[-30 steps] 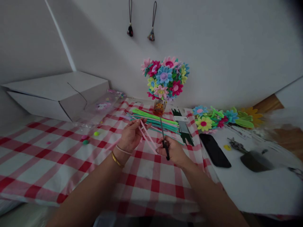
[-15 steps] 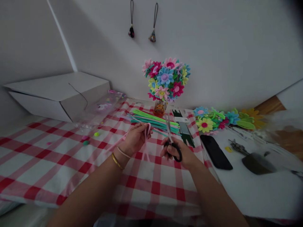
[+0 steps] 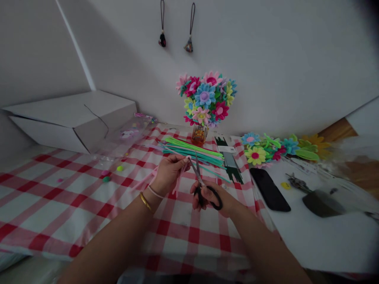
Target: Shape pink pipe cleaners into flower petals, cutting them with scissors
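Observation:
My left hand [image 3: 169, 173] pinches pink pipe cleaners [image 3: 178, 182], whose ends hang below the fingers. Black-handled scissors [image 3: 201, 182] are in my right hand [image 3: 217, 197], fingers through the loops. Their blades are spread and point up and left, close to the pink tip at my left fingertips; whether they touch it I cannot tell. Green and teal pipe cleaners [image 3: 192, 150] lie in a bundle just beyond both hands. Behind them stands a glass vase [image 3: 199, 135] of colourful fuzzy flowers [image 3: 205, 96].
A white box [image 3: 71, 112] and a clear plastic bag [image 3: 127, 134] sit at the left. Small pom-poms [image 3: 106, 179] dot the checkered cloth [image 3: 89, 213]. Rightward are dark green stems [image 3: 233, 173], a black phone [image 3: 270, 190], loose flowers [image 3: 256, 156] and a dark green roll [image 3: 322, 203].
My right hand has moved left with the scissors, bringing the now-spread blades up to the pink piece. The pink loop at my left fingertips now shows as a small tip.

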Available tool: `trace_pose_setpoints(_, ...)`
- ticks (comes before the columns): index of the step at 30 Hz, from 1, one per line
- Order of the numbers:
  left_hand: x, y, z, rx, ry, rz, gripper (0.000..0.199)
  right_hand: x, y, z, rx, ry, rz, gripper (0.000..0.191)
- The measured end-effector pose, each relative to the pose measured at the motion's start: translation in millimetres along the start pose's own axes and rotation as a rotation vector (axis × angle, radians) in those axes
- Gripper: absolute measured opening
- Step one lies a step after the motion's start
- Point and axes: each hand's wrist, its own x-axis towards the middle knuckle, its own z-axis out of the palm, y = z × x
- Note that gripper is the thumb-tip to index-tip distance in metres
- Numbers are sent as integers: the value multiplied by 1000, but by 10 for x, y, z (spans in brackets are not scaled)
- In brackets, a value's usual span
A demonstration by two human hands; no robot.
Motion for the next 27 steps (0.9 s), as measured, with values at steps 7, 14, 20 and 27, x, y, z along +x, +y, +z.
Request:
trace_pose_setpoints(7, -61, -64, 29, 217, -135, -59, 18, -6, 13, -25, 94, 41, -36, 49)
trace_pose_setpoints(14, -138, 35, 89, 515, -203, 100, 17, -10, 45, -13, 178, 21, -56, 51)
trace_pose_setpoints(20, -168, 87, 90, 601, -300, 240, 13, 8, 30, 17, 182, 55, -37, 70)
trace_pose_setpoints(27, -175, 117, 88, 533, -243, 235, 9, -14, 26, 98, 216, 131, -130, 54)
